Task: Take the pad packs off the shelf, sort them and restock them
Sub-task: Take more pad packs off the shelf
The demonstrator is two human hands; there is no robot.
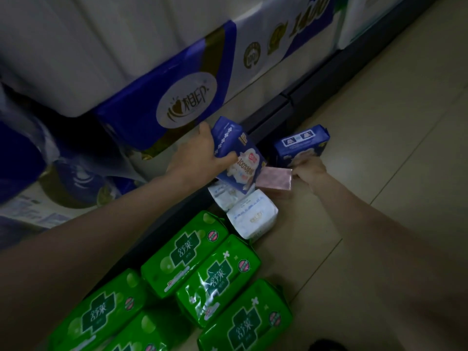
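Left hand (202,158) grips a soft dark-blue plastic pad pack (236,154) across its middle, just above the white packs (249,215). Right hand (307,171) pinches a thin pink sachet (276,179) beside it. Packs look light, squashy, slick film: best held by the flat sides.

Dim, wide-angle view with dark corners.
We see light strongest on the floor tiles (379,102) toward two o'clock; glare glints on the green packs (217,279) at six, the tissue bales (76,59) at ten smear with blur, and edges bow outward.
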